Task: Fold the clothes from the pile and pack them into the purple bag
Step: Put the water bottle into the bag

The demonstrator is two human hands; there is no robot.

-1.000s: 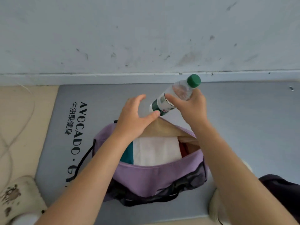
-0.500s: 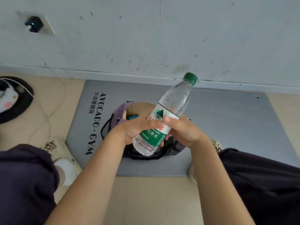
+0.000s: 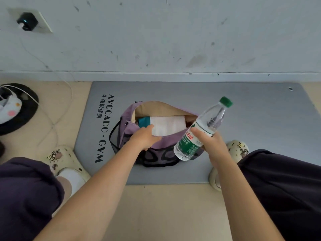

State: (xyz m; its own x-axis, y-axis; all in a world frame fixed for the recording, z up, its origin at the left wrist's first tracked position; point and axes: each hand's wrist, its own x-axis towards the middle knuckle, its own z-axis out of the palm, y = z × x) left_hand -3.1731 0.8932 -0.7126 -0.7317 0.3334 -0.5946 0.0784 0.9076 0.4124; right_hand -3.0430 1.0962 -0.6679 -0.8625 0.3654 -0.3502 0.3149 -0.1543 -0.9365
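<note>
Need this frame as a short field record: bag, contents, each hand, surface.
bag: purple bag, mouth open, on the grey mat
contents: folded white cloth with a teal piece at its left end
left hand: grips the bag's near rim
right hand: holds the water bottle, tilted, green cap up, over the bag's right end
bottle cap: on

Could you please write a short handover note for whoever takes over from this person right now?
Left hand: grips the near rim of the purple bag, holding it open.
Right hand: holds a water bottle with a green cap, tilted above the bag's right end.
Bag sits on the grey gym mat; folded clothes, white and teal, already lie inside.
Done: those clothes are folded and packed.
Left: probably place the bottle, then close the bag. No clothes pile is in view.
</note>
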